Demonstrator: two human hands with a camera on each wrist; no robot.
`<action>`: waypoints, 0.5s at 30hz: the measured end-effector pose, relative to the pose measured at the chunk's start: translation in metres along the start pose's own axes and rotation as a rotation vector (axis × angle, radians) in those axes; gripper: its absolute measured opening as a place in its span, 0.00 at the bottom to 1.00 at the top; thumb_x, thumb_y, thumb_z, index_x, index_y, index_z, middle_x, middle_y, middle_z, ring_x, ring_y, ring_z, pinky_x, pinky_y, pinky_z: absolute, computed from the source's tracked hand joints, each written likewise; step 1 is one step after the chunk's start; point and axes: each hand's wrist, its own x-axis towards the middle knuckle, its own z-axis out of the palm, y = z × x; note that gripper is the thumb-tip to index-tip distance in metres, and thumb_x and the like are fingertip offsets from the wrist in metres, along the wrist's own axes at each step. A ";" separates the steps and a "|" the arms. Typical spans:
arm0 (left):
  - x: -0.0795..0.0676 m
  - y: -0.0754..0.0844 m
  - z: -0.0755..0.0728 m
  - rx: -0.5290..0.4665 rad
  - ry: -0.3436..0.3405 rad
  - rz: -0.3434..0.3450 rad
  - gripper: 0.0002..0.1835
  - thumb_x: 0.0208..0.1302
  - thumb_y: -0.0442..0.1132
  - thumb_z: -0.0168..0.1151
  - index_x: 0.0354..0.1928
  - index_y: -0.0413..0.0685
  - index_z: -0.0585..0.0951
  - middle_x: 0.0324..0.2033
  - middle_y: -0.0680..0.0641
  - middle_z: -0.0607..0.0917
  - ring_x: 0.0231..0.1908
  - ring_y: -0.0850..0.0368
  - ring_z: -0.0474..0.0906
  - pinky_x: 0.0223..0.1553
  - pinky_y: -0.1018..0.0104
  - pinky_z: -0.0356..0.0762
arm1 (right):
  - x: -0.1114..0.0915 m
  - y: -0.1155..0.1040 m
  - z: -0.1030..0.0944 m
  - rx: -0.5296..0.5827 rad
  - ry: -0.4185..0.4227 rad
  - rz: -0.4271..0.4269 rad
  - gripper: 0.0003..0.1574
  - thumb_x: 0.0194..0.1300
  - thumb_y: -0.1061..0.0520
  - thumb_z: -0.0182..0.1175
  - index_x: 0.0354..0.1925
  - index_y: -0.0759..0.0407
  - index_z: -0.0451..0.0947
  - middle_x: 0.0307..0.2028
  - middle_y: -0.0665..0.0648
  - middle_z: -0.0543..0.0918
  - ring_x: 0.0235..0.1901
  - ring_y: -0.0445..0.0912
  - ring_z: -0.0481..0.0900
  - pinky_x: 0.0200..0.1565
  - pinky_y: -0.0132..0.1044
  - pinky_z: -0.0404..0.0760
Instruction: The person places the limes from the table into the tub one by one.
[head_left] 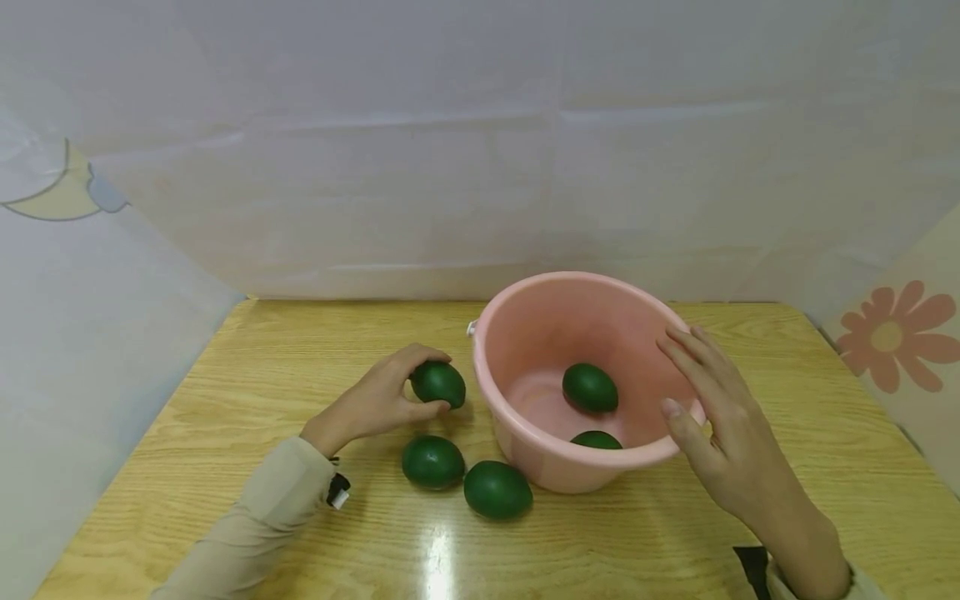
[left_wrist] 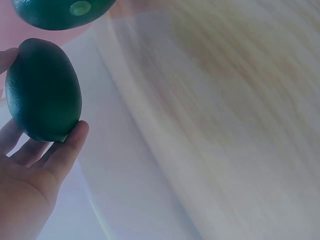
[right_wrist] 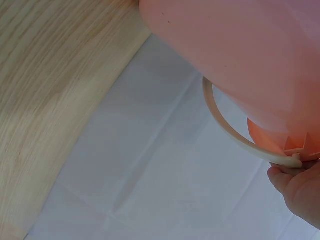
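Note:
My left hand (head_left: 378, 400) grips a dark green avocado (head_left: 438, 384) between thumb and fingers, just left of a pink bucket (head_left: 513, 425). In the left wrist view, fingertips press both ends of this avocado (left_wrist: 45, 90). Two more avocados, a left one (head_left: 432, 462) and a right one (head_left: 498, 490), lie on the table in front of it. Inside the bucket are an avocado (head_left: 590, 387) and another (head_left: 596, 440) partly hidden by the near rim. My right hand (head_left: 720, 417) rests at the bucket's right rim, fingers spread and fairly straight over it.
The wooden table (head_left: 300, 342) has a pale sheet (head_left: 450, 208) behind it. On the bucket's far side hangs a light-coloured handle (right_wrist: 227, 127), joined near the rim. A printed flower (head_left: 888, 337) shows on the right wall.

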 end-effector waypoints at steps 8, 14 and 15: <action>-0.001 0.001 -0.005 0.008 0.039 0.035 0.30 0.57 0.42 0.74 0.60 0.45 0.76 0.55 0.45 0.81 0.48 0.55 0.81 0.49 0.60 0.82 | 0.000 0.001 0.000 0.000 0.004 -0.011 0.35 0.68 0.63 0.53 0.72 0.60 0.63 0.73 0.64 0.63 0.78 0.47 0.46 0.77 0.41 0.46; -0.001 0.002 -0.009 0.024 0.068 0.026 0.30 0.56 0.43 0.74 0.61 0.46 0.76 0.56 0.46 0.80 0.48 0.56 0.80 0.49 0.60 0.82 | 0.000 0.001 0.000 -0.004 0.003 -0.012 0.35 0.68 0.63 0.53 0.72 0.60 0.63 0.73 0.64 0.63 0.79 0.47 0.45 0.77 0.40 0.46; -0.002 0.003 -0.010 0.021 0.072 0.024 0.30 0.56 0.43 0.74 0.61 0.47 0.76 0.56 0.46 0.80 0.48 0.56 0.80 0.48 0.60 0.82 | 0.000 0.001 0.000 -0.006 0.003 -0.012 0.35 0.68 0.63 0.53 0.73 0.60 0.63 0.73 0.64 0.63 0.79 0.47 0.45 0.77 0.38 0.46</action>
